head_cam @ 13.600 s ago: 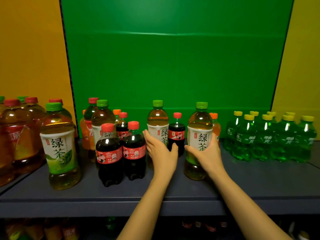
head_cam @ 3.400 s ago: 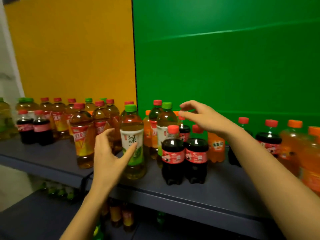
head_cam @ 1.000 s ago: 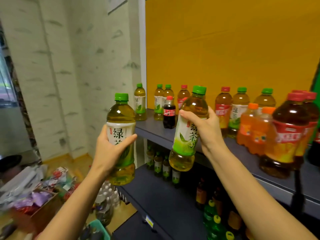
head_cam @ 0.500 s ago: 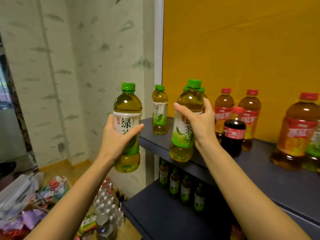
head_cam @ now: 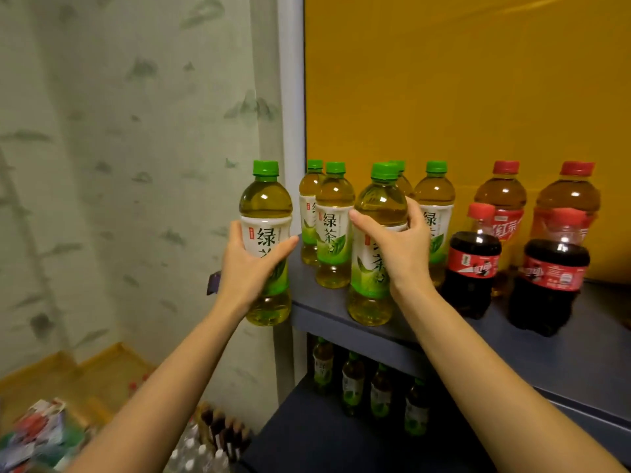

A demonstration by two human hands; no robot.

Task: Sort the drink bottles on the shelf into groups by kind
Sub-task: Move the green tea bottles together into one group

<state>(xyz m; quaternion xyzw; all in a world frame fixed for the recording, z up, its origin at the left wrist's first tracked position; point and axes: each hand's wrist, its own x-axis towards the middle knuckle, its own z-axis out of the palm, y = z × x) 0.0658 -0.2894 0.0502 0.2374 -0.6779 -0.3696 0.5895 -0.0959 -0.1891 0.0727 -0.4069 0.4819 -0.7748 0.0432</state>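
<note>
While your left hand [head_cam: 251, 268] grips one green tea bottle [head_cam: 265, 213] off the shelf's [head_cam: 341, 312] left end, your right hand [head_cam: 404, 247] is wrapped round a second green tea bottle [head_cam: 374, 278] over the front edge, beside the standing green teas [head_cam: 334, 227]. Cola bottles [head_cam: 473, 268] stand right.

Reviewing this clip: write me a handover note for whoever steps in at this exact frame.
Left hand: grip shut on a green tea bottle, held in the air off the shelf's left end.
Right hand: grip shut on a second green tea bottle at the shelf front edge.
Done: green teas grouped at the left end.
Left: set both bottles with them; two cola bottles stand in front of the red teas and need their own group.
</note>
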